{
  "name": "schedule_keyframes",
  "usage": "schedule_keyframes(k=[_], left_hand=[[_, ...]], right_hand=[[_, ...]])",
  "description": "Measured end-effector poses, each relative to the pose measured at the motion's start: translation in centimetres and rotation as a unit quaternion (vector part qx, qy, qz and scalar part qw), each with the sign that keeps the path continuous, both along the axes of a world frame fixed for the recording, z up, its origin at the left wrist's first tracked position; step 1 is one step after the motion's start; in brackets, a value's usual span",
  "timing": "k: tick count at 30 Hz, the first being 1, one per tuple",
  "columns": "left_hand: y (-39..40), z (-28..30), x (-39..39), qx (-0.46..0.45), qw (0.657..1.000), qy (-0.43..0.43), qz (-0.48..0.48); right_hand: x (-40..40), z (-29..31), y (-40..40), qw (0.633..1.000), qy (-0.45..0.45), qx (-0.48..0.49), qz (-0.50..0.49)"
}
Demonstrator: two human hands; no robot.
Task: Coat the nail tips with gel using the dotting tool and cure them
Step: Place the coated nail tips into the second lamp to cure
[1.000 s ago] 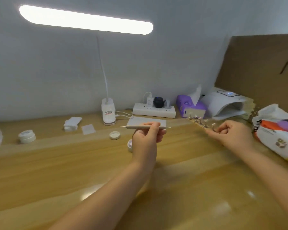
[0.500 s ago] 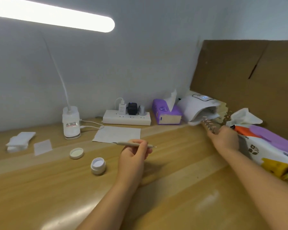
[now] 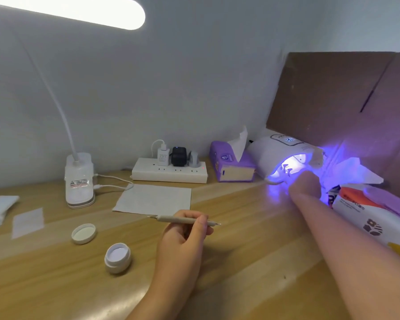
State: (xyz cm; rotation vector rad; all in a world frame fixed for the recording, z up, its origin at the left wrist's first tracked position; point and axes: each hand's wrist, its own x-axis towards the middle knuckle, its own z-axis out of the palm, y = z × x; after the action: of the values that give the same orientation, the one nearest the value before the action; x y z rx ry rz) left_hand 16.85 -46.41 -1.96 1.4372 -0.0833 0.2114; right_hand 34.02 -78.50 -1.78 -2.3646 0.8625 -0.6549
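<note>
An open gel jar [image 3: 117, 257] is seen at seven o'clock, its lid [image 3: 83, 233] just beside. The dotting tool [image 3: 185, 220] is pinched level by the left hand [image 3: 183, 243]. At three o'clock the right hand [image 3: 304, 184] is pushed into the glowing curing lamp [image 3: 284, 155], where nail tips [image 3: 286, 169] show; its grasp cannot be told.

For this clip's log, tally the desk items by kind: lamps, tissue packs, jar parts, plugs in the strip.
Lamps: 2, white gooseneck desk lamp, white curing lamp glowing violet
Tissue packs: 2, purple, white-orange
Jar parts: 2, open white jar, round white lid
Plugs: 3
Total: 9
</note>
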Motion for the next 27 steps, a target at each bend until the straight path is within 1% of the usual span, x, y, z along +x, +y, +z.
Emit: schedule_keyframes(k=[2, 5, 7, 8, 9, 11, 13, 14, 16, 18, 21, 24, 27], left_hand=[[0.0, 0.0, 0.1, -0.010, 1.000, 0.004, 0.004], [0.1, 0.0, 0.2, -0.025, 1.000, 0.007, 0.010], [0.2, 0.1, 0.3, -0.033, 0.999, 0.009, 0.015], [0.3, 0.2, 0.3, -0.037, 0.999, 0.008, 0.017], [0.3, 0.3, 0.3, -0.040, 0.999, 0.006, 0.020], [0.3, 0.4, 0.4, -0.040, 0.999, 0.001, 0.031], [0.5, 0.6, 0.4, -0.047, 0.998, -0.005, 0.046], [0.6, 0.6, 0.4, -0.052, 0.997, -0.008, 0.054], [0.7, 0.6, 0.5, -0.055, 0.996, -0.009, 0.069], [0.7, 0.6, 0.5, -0.062, 0.995, -0.007, 0.079], [0.8, 0.6, 0.5, -0.064, 0.994, -0.001, 0.088], [0.8, 0.5, 0.7, -0.065, 0.993, 0.004, 0.094], [0.7, 0.6, 0.6, -0.068, 0.994, 0.007, 0.089]], right_hand=[[0.7, 0.2, 0.3, 1.000, -0.012, 0.009, 0.018], [1.0, 0.1, 0.4, 0.995, -0.067, 0.047, 0.059], [0.6, 0.1, 0.4, 0.990, -0.096, 0.077, 0.073], [0.2, 0.4, 0.3, 0.988, -0.116, 0.075, 0.073], [-0.1, 0.9, 0.1, 0.985, -0.144, 0.055, 0.073], [-0.2, 2.6, -0.1, 0.977, -0.188, -0.024, 0.097], [0.4, 4.8, -0.2, 0.966, -0.193, -0.090, 0.148], [1.0, 5.8, -0.2, 0.965, -0.171, -0.103, 0.172], [2.4, 7.2, -0.2, 0.972, -0.093, -0.089, 0.198], [3.5, 8.0, -0.4, 0.980, -0.008, -0.080, 0.182], [4.7, 9.4, -0.6, 0.973, 0.095, -0.132, 0.166], [5.4, 10.4, -0.3, 0.957, 0.155, -0.180, 0.169], [5.7, 10.3, -0.2, 0.946, 0.178, -0.226, 0.151]])
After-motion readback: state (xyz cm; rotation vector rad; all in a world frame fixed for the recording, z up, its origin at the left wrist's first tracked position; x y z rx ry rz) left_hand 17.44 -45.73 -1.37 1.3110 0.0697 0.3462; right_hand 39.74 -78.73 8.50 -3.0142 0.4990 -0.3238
